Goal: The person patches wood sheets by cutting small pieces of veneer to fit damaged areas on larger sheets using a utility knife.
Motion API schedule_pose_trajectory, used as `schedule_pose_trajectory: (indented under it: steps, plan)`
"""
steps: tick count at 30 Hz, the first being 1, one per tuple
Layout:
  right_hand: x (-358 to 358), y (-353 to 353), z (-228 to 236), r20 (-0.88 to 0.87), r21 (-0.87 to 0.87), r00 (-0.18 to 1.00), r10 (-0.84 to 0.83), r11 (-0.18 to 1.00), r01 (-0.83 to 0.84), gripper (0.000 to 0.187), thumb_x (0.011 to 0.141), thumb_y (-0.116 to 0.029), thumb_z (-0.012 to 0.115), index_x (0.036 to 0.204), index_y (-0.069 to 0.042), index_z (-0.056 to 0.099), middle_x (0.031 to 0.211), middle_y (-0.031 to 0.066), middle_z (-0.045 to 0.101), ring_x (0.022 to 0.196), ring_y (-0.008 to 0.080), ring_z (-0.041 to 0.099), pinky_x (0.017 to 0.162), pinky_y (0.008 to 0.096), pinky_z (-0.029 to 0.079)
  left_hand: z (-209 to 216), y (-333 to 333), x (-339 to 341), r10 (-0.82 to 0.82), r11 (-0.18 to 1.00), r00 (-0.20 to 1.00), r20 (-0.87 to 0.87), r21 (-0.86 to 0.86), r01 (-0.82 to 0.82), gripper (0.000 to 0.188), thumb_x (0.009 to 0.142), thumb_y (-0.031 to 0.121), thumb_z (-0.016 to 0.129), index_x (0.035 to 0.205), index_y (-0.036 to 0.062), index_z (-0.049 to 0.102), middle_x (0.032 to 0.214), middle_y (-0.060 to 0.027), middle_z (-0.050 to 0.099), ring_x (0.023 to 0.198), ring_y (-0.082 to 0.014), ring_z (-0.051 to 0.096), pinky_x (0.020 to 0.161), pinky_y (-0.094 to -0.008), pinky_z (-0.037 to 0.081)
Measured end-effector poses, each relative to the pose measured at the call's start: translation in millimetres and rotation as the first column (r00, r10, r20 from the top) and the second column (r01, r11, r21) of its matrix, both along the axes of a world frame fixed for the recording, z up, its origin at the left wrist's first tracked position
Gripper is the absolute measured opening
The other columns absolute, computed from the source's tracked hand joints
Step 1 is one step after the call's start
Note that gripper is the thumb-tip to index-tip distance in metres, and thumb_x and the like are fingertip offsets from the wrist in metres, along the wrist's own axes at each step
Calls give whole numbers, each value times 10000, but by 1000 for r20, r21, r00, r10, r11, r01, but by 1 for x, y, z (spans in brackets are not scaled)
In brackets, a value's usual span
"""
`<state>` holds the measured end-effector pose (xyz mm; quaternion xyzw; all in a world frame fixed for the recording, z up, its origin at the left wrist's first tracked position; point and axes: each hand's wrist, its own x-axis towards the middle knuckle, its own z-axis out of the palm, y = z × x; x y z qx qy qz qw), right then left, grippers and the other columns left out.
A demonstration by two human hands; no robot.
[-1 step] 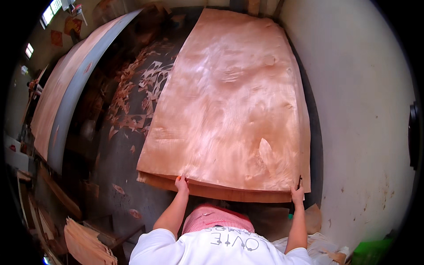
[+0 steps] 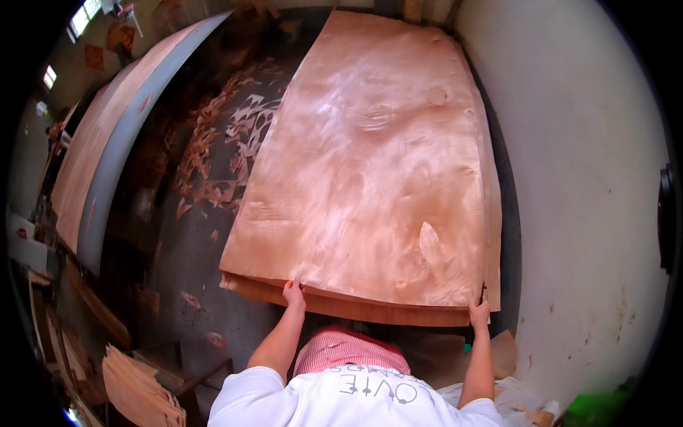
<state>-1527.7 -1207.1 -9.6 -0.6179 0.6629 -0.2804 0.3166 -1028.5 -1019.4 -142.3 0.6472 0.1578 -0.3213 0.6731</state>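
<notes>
A large, pale reddish-brown wood veneer sheet (image 2: pixel 356 185) lies before me on top of other sheets. Its near edge is lifted a little, and a lower sheet's edge (image 2: pixel 370 312) shows beneath it. My left hand (image 2: pixel 294 292) is closed on that near edge, left of its middle, with something small and orange by the fingers. At the near right corner my right hand (image 2: pixel 479 312) grips the edge too. A thin dark object (image 2: pixel 484 291) sticks up from the right hand; its kind is too small to make out. A leaf-shaped patch (image 2: pixel 430 245) marks the sheet's near right part.
Veneer scraps (image 2: pixel 206 156) litter the dark floor to the left. Beyond them stands another long stack of sheets (image 2: pixel 107 142). A pale wall (image 2: pixel 576 178) runs close along the right. Small veneer pieces (image 2: pixel 139 388) are piled at the lower left, and a green object (image 2: pixel 601 409) sits lower right.
</notes>
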Motion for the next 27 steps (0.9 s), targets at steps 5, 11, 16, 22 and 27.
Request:
schedule_pose_trajectory:
  steps: [5, 11, 16, 22, 27]
  plan:
    - [-11, -26, -17, -243, -85, 970, 28, 995, -50, 310, 753, -218, 591, 889, 58, 553, 799, 198, 607, 755, 321, 588, 682, 363, 448, -13, -28, -40, 44, 995, 992, 119, 86, -55, 98, 801, 63, 546, 715, 62, 499, 616, 2, 501, 531, -75, 455, 481, -196, 365]
    - [-21, -18, -58, -364, -29, 929, 69, 996, -85, 285, 749, -195, 586, 900, 42, 544, 793, 216, 594, 784, 366, 577, 692, 398, 449, -60, -9, -73, 96, 913, 955, 280, 358, -196, 92, 763, 64, 590, 713, 26, 522, 643, -24, 533, 596, -92, 486, 548, -225, 410]
    - [-32, 13, -97, -398, 152, 917, 40, 988, 22, 331, 743, -215, 605, 977, 10, 543, 805, 190, 600, 776, 313, 596, 695, 362, 457, -72, 11, -81, 153, 865, 972, 176, 453, -218, 92, 753, 77, 611, 756, 5, 553, 670, -37, 559, 616, -127, 513, 565, -266, 439]
    - [8, -15, -123, -254, 48, 967, -20, 998, 33, 300, 739, -196, 603, 911, 40, 535, 738, 193, 583, 702, 307, 585, 637, 360, 448, -106, -25, -55, 106, 913, 965, 241, 361, -190, 136, 791, 120, 610, 778, 0, 548, 721, -29, 552, 664, -114, 484, 628, -258, 418]
    - [27, -3, -133, -172, 118, 985, -11, 993, 32, 356, 743, -197, 591, 982, 61, 535, 838, 204, 610, 814, 308, 601, 718, 360, 453, -139, -14, -36, 124, 909, 956, 266, 356, -217, 110, 805, 113, 596, 774, 33, 528, 689, -1, 519, 587, -85, 462, 521, -224, 385]
